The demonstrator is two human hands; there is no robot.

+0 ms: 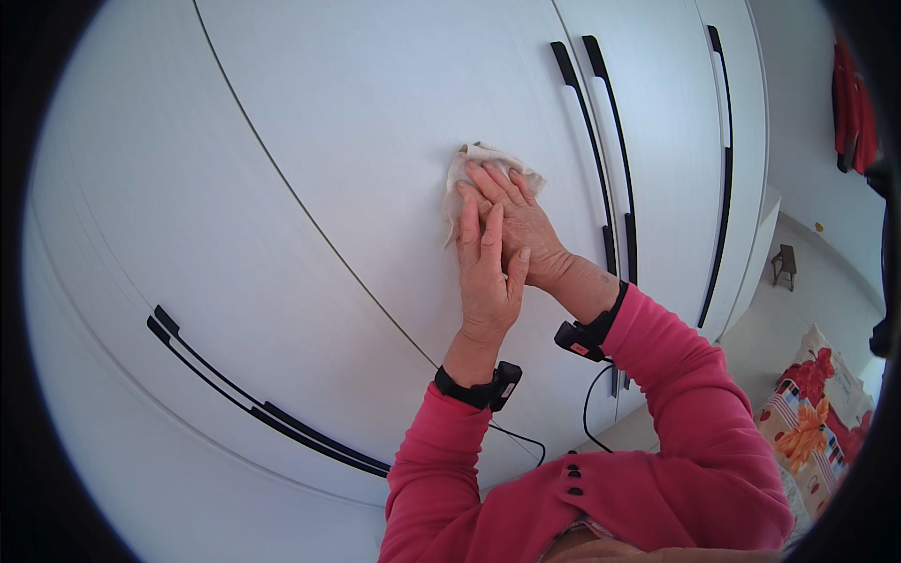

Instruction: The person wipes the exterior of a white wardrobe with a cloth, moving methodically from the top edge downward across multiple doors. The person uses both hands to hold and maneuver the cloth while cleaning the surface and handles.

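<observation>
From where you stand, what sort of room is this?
Probably a room in a home, perhaps a bedroom: there's a white wardrobe with long black handles, flower-patterned fabric at lower right, and what looks like red clothing beyond.

Brown stool [786, 260] on pale floor [768, 321]

Left of the cloth [454, 190] is free; black handles [608, 246] obstruct right

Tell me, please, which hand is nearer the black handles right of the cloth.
Right: the right hand lies on the cloth, left of those handles; the left hand lies farther left, overlapping the right.
</observation>
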